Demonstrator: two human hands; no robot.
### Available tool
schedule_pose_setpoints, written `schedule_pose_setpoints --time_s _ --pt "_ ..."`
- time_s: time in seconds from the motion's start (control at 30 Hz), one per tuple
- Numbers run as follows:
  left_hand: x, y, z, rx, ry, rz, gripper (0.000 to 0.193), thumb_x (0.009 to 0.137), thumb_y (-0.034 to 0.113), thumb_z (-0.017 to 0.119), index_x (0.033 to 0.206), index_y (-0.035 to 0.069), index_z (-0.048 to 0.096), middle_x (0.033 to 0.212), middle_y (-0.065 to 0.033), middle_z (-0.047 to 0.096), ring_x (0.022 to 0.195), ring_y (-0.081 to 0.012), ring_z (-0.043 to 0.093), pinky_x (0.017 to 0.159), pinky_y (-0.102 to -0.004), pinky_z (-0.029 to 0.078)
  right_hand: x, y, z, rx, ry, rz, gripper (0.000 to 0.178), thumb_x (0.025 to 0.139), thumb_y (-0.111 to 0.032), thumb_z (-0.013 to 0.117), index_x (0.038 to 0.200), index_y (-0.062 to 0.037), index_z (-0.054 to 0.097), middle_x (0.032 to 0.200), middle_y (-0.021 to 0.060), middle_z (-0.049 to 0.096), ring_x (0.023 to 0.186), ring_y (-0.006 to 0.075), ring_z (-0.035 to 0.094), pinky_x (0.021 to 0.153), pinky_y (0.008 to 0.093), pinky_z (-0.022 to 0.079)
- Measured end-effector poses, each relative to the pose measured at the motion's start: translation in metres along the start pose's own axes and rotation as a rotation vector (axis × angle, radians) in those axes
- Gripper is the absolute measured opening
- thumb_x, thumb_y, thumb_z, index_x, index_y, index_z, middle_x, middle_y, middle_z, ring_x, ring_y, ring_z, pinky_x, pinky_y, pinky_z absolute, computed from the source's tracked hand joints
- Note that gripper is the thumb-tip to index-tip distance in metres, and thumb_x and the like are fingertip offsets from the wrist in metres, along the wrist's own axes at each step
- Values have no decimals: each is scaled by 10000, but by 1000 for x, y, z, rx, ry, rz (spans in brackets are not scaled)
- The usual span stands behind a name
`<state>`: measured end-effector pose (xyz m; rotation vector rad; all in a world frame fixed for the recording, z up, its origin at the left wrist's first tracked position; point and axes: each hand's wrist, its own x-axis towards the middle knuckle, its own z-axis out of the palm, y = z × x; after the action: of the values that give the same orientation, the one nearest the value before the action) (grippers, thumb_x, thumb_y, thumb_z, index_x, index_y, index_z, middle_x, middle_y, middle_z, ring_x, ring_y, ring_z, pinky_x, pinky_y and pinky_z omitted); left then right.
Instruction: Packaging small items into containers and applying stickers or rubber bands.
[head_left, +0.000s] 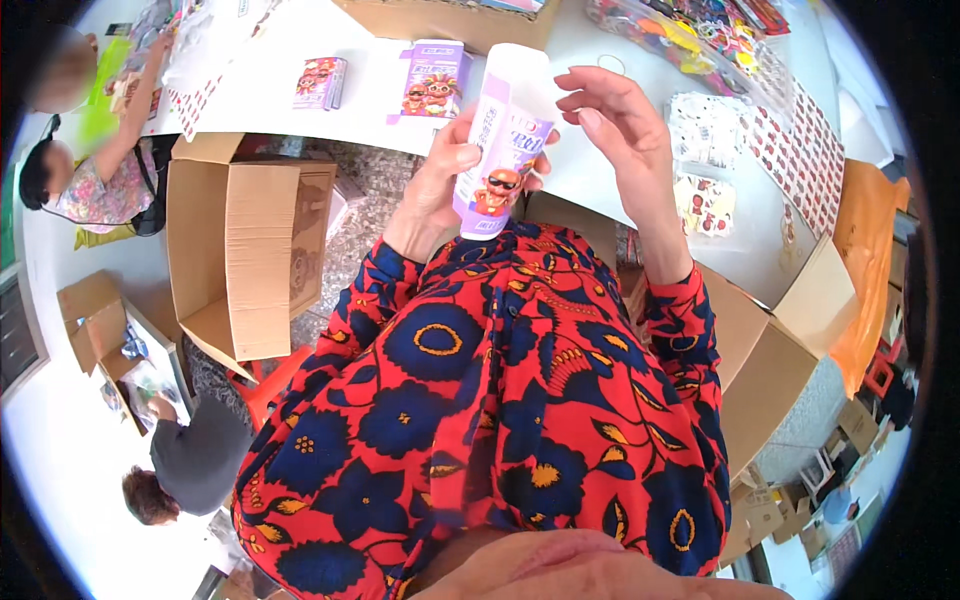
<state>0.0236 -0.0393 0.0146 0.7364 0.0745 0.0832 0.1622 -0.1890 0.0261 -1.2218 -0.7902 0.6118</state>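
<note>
A small purple and white carton (497,185) with a cartoon figure on its front is gripped in my left hand (437,178). It is tilted above the table's near edge, and its white top flap stands up, unfolded. Just right of the flap is my right hand (628,145), fingers apart and with nothing visible in them. Beyond the held carton, another purple carton (433,80) lies on the white table (385,70). Farther left lies a smaller purple pack (318,84) with printed figures.
A clear plastic bag (690,50) of colourful pieces lies at the far right, near small printed pieces (706,205) and a sheet of red stickers (800,160). Open cardboard boxes (262,260) (755,350) stand on both sides. Two other people (110,185) (205,455) are at the left.
</note>
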Motion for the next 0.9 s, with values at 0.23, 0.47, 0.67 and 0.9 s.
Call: schedule_pose_setpoints --time_s 0.23,0.47,0.67,0.9 --pt "-12 -36 12 -323 26 -152 908 687 564 676 1308 -30 382 1144 -205 535 918 -290 595 767 -395 555 -13 7 -2 241 -134 167 534 900 -284 567 1346 -37 410 1209 76 559 1058 126 528 936 288 388" --pt "2 -37 7 -416 10 -183 906 746 592 577 1349 -40 337 1230 -242 501 990 -320 566 877 -444 505 -13 -10 0 207 9 95 419 889 -144 585 1282 -51 473 1105 83 585 981 117 540 865 265 427" --pt "-4 -50 -24 -456 -50 -271 727 851 442 528 1351 -42 320 1299 -269 452 1089 -367 551 956 -445 451 -19 -11 -18 -33 -103 144 160 875 -111 611 1010 -29 583 955 18 594 791 87 545 742 240 452" --pt "13 -24 5 779 182 76 848 720 302 761 1348 -36 304 1230 -206 508 1087 -271 566 907 -360 461 -10 -27 -19 -745 43 -67 77 819 -74 656 819 -39 587 766 6 600 695 85 551 628 242 451"
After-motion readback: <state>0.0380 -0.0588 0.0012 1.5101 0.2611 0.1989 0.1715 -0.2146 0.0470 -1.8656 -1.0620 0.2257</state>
